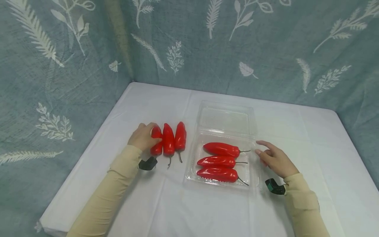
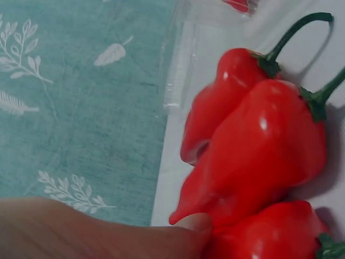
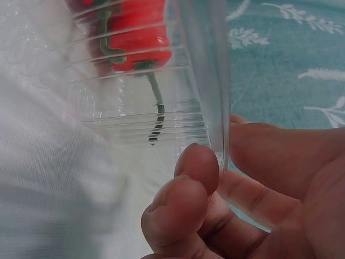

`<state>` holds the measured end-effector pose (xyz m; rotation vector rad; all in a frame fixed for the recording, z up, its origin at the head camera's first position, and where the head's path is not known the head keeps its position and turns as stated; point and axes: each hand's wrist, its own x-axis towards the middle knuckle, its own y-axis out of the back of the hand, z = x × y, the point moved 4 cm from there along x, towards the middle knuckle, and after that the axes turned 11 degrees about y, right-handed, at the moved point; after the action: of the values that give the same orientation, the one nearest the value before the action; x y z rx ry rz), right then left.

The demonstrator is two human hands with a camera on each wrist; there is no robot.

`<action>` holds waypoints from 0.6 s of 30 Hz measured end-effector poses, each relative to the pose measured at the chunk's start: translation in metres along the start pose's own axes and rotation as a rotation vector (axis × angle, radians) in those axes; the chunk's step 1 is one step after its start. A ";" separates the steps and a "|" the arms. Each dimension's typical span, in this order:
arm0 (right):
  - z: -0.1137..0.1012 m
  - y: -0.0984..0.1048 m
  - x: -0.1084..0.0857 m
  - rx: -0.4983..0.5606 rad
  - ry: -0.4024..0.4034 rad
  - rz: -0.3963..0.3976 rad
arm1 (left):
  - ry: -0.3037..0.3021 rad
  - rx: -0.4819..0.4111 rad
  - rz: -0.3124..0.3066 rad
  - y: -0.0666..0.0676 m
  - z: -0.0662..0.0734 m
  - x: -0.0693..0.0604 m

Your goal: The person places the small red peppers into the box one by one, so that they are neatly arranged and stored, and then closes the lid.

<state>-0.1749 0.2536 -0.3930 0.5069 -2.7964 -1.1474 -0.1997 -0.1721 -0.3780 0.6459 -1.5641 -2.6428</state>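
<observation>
My left hand (image 1: 144, 136) grips the near-side red pepper (image 1: 156, 149), thumb and fingers bent around its upper half, at the left of a white tablecloth (image 1: 207, 210). Just beside it lie a middle pepper (image 1: 168, 141) and an outer pepper (image 1: 180, 136), all three in a row with their green stems pointing toward me. My right hand (image 1: 276, 161) is at the right edge of a clear plastic box (image 1: 244, 171), forefinger stretched out and other fingers curled; the right wrist view puts the box's wall against my fingers, though I cannot tell whether they pinch it or only touch it. Three more red peppers are inside the box, a top pepper (image 1: 220, 149), a central pepper (image 1: 217, 161) and a bottom pepper (image 1: 219, 174), stacked down its length with stems to the right. The box's lid (image 1: 226, 118) lies open on the far side. Pale yellow sleeves (image 1: 112, 191) cover both my arms, and a blue-green curtain (image 1: 192, 49) printed with white leaves hangs behind the table.
</observation>
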 end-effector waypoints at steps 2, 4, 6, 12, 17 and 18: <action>0.000 0.000 0.000 0.006 -0.003 0.001 | 0.010 -0.015 -0.020 -0.001 -0.002 0.002; 0.000 -0.001 0.000 0.005 -0.005 0.002 | 0.009 -0.025 -0.033 -0.002 -0.003 0.003; 0.000 -0.001 0.000 0.006 -0.008 0.005 | 0.005 -0.035 -0.046 -0.003 -0.003 0.004; 0.002 -0.001 0.000 0.008 -0.015 0.008 | 0.031 -0.069 -0.082 -0.003 -0.003 0.005; 0.001 -0.001 0.000 0.016 -0.019 0.013 | 0.051 -0.075 -0.097 -0.004 -0.005 0.007; 0.001 -0.001 0.000 0.016 -0.019 0.014 | 0.047 -0.070 -0.095 -0.003 -0.005 0.007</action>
<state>-0.1747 0.2534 -0.3947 0.4800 -2.8227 -1.1339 -0.2039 -0.1757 -0.3852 0.7918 -1.4580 -2.7137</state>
